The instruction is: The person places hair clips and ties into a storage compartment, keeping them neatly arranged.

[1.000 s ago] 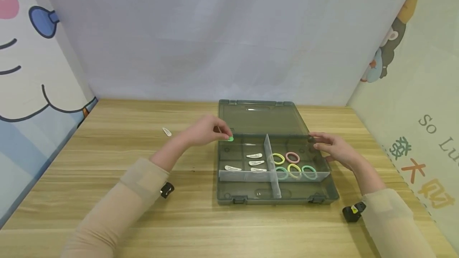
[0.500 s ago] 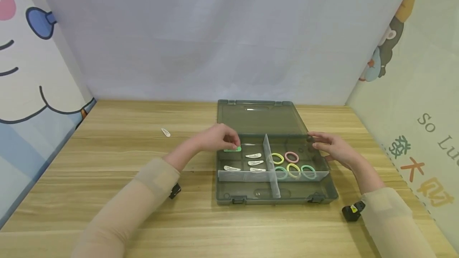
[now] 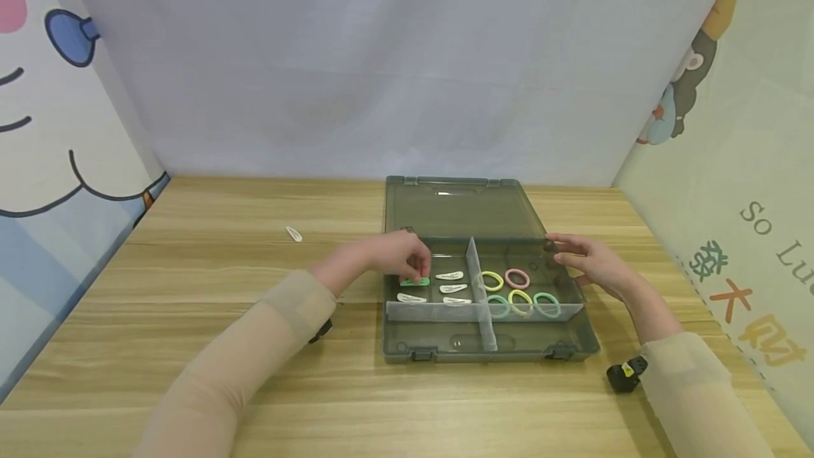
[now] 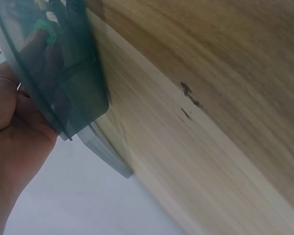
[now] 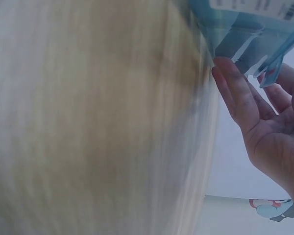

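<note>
In the head view a smoky-grey plastic box [image 3: 439, 357] lies open on the wooden table. My left hand [image 3: 399, 254] reaches into its left compartment and pinches a green hair clip [image 3: 415, 282] close over the floor. Several white snap hair clips [image 3: 453, 289] lie beside and in front of it. Through the box's tinted wall, the left wrist view shows the hand [image 4: 19, 107] and a green patch at its fingertips. My right hand [image 3: 594, 265] rests against the box's right side near the hinge; in the right wrist view its fingers [image 5: 237, 93] are extended along the wall.
Several hair ties [image 3: 517, 278], yellow, pink and green, lie in the right compartment. Clear dividers [image 3: 475, 274] split the box; its lid [image 3: 464, 210] leans back behind. One white hair clip [image 3: 294, 234] lies on the table to the left. Curtains stand behind and beside the table.
My left hand has moved right and nearer, carrying the green hair clip from the compartment's back left edge down beside the white clips. The right hand has stayed in place.
</note>
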